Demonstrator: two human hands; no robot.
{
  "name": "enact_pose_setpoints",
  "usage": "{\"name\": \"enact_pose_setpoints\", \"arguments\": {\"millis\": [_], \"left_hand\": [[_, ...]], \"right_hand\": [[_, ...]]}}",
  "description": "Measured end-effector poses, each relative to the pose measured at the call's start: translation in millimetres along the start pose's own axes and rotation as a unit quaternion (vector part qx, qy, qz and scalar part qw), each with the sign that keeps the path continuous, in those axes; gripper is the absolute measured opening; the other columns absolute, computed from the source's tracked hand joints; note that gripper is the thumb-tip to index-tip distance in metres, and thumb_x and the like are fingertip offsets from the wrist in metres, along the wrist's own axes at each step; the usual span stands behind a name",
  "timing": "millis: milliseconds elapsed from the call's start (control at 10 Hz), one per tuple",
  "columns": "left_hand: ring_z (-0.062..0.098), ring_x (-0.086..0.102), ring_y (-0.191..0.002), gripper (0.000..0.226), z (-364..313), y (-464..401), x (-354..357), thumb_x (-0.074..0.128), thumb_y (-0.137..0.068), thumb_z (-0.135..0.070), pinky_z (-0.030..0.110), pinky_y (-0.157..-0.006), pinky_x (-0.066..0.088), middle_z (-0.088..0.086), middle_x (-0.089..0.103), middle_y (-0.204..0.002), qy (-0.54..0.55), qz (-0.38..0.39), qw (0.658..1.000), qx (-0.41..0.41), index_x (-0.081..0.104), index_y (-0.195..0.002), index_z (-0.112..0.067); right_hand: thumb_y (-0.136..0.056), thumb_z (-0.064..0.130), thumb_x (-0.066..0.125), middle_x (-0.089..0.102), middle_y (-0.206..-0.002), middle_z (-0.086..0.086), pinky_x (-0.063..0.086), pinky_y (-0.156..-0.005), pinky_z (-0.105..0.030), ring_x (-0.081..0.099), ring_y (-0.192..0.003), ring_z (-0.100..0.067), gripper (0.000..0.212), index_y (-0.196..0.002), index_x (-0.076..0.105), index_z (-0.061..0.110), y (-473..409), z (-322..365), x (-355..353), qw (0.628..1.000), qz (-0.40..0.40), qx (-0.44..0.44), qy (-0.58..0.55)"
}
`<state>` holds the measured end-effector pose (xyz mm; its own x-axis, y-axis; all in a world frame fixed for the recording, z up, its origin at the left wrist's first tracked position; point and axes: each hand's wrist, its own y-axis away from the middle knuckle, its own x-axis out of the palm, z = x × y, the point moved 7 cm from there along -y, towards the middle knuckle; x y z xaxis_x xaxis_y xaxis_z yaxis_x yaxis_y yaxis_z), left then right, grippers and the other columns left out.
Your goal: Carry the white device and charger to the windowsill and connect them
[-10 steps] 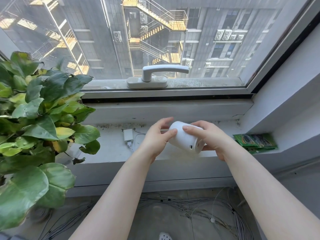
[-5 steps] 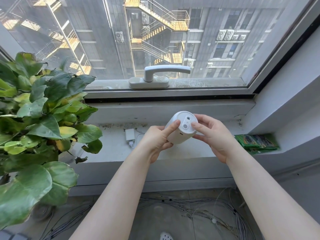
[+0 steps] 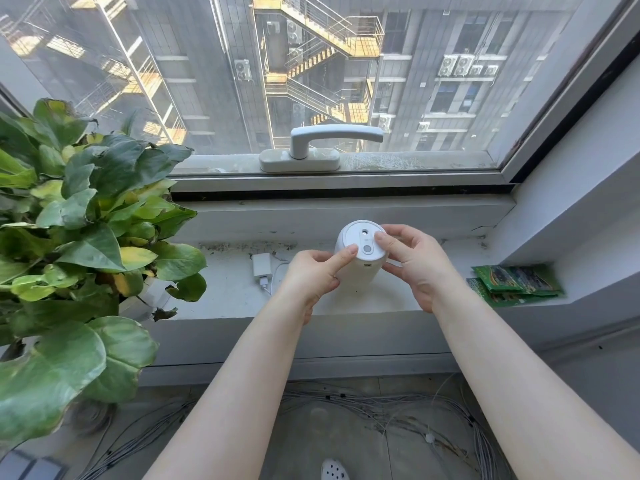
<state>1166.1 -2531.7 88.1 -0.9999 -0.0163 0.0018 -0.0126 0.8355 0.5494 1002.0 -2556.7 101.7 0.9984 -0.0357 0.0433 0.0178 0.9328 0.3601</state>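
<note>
Two hands, left hand and right hand, grasp the white device above the windowsill; it might slip, hitting the charger left of it.

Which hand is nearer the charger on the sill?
Left. The left hand sits just right of the charger; the right hand is beyond the white device.

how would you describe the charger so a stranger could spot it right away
Start at the window handle and drop to the windowsill. The charger lies flat there, between the plant and the left hand. It is the only small white block trailing a thin cable.
</note>
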Motion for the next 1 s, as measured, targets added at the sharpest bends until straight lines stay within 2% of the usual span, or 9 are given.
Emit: {"name": "enact_pose_setpoints", "arguments": {"millis": [100, 200, 300, 400, 600, 700, 800, 900, 1000], "left_hand": [[0.021, 0.067, -0.099, 0.045, -2, -1, -9, 0.072, -0.077, -0.04, 0.029, -0.089, 0.055, -0.006, 0.065, -0.089, -0.045, -0.03, 0.998, 0.02, 0.065, -0.106, -0.006], [0.023, 0.068, -0.099, 0.047, -3, -1, -13, 0.074, -0.077, -0.033, 0.036, -0.094, 0.054, 0.006, 0.07, -0.097, -0.064, -0.046, 0.996, 0.037, 0.067, -0.111, -0.002], [0.024, 0.068, -0.099, 0.043, -1, -1, -14, 0.074, -0.078, -0.032, 0.032, -0.091, 0.055, 0.011, 0.07, -0.099, -0.047, -0.057, 0.997, 0.036, 0.068, -0.108, -0.001], [0.024, 0.069, -0.095, 0.039, 0, -4, -14, 0.073, -0.078, -0.034, 0.029, -0.086, 0.057, 0.014, 0.07, -0.095, -0.029, -0.07, 0.996, 0.036, 0.068, -0.101, -0.002], [0.02, 0.072, -0.086, 0.034, 2, -14, -16, 0.077, -0.07, -0.044, 0.036, -0.088, 0.057, 0.009, 0.072, -0.085, -0.052, -0.086, 0.994, 0.035, 0.067, -0.08, -0.013], [0.02, 0.071, -0.087, 0.033, 3, -14, -15, 0.077, -0.07, -0.043, 0.036, -0.089, 0.057, 0.01, 0.072, -0.088, -0.048, -0.087, 0.994, 0.036, 0.066, -0.079, -0.013], [0.02, 0.07, -0.087, 0.036, 3, -13, -15, 0.076, -0.069, -0.046, 0.037, -0.09, 0.056, 0.007, 0.07, -0.086, -0.053, -0.088, 0.994, 0.034, 0.066, -0.081, -0.013], [0.02, 0.069, -0.09, 0.048, 2, -12, -17, 0.074, -0.068, -0.053, 0.04, -0.091, 0.055, 0.003, 0.068, -0.085, -0.084, -0.096, 0.991, 0.043, 0.067, -0.093, -0.013], [0.019, 0.068, -0.093, 0.057, -3, -9, -26, 0.069, -0.065, -0.062, 0.041, -0.09, 0.055, -0.003, 0.067, -0.095, -0.083, -0.128, 0.986, 0.061, 0.063, -0.1, -0.017]], "right_hand": [[-0.086, 0.021, 0.068, 0.071, -0.104, -0.007, 0.053, -0.092, -0.035, 0.066, -0.099, -0.019, 0.019, -0.104, 0.068, 0.015, -1, -7, 2, 1.0, -0.003, 0.003, 0.011], [-0.085, 0.02, 0.069, 0.072, -0.104, -0.007, 0.052, -0.096, -0.038, 0.066, -0.101, -0.021, 0.018, -0.102, 0.068, 0.017, -2, -15, 4, 1.0, -0.001, 0.006, 0.009], [-0.084, 0.021, 0.07, 0.072, -0.106, -0.005, 0.05, -0.099, -0.037, 0.066, -0.105, -0.019, 0.021, -0.104, 0.068, 0.019, -3, -22, 4, 1.0, 0.006, 0.01, -0.008], [-0.083, 0.023, 0.071, 0.073, -0.11, -0.004, 0.048, -0.1, -0.035, 0.065, -0.111, -0.018, 0.029, -0.111, 0.068, 0.019, -4, -26, 4, 1.0, 0.016, 0.01, -0.012], [-0.084, 0.021, 0.07, 0.073, -0.109, -0.003, 0.049, -0.096, -0.029, 0.066, -0.108, -0.016, 0.033, -0.116, 0.067, 0.015, -7, -25, 6, 0.999, 0.015, 0.008, -0.027], [-0.083, 0.024, 0.071, 0.072, -0.11, -0.004, 0.048, -0.099, -0.03, 0.065, -0.11, -0.017, 0.027, -0.109, 0.068, 0.018, -8, -29, 5, 0.999, 0.015, 0.015, -0.032], [-0.084, 0.023, 0.07, 0.072, -0.111, -0.006, 0.048, -0.1, -0.031, 0.065, -0.11, -0.018, 0.019, -0.103, 0.068, 0.02, -8, -28, 5, 0.999, 0.016, 0.017, -0.039], [-0.083, 0.025, 0.07, 0.07, -0.113, -0.005, 0.048, -0.102, -0.036, 0.064, -0.111, -0.018, 0.019, -0.102, 0.067, 0.021, -7, -26, 5, 0.999, 0.018, 0.009, -0.031], [-0.085, 0.03, 0.068, 0.067, -0.112, 0.004, 0.047, -0.102, -0.038, 0.06, -0.11, -0.011, 0.021, -0.104, 0.065, 0.024, -7, -20, -3, 1.0, -0.001, -0.007, -0.012]]}}
